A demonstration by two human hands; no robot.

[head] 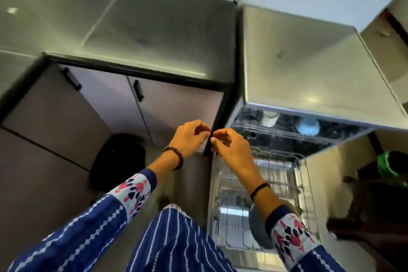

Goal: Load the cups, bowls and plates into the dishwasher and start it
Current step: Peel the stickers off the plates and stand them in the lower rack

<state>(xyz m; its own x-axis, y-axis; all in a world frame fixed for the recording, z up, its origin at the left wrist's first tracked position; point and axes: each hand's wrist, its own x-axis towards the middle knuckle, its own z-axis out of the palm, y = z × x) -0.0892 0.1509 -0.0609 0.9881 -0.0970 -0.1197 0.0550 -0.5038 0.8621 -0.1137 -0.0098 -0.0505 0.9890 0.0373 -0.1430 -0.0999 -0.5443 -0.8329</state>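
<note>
The person's left hand and right hand meet in mid-air in front of the body, above the near-left corner of the pulled-out lower rack of the open dishwasher. Both have their fingers curled inward and their fingertips are touching one another. The blur makes it impossible to tell whether anything small is pinched between them or whether they hold nothing. A beaded bracelet circles the left wrist and a thin black band the right, and both arms wear blue patterned sleeves. In the lower rack a dark round dish, seemingly a plate, stands on edge near the front edge, partly hidden behind the right forearm; the other wire rows in sight hold nothing I can make out. Farther back, the upper rack sits inside the machine with a white cup toward its left end and a pale blue bowl or cup toward its right end, apart from each other. Left of the dishwasher runs a steel-topped bench; under its front edge are cabinet doors with black handles. A dark, shapeless bag or bin rests on the floor by those doors, and something green shows at the far right.
</note>
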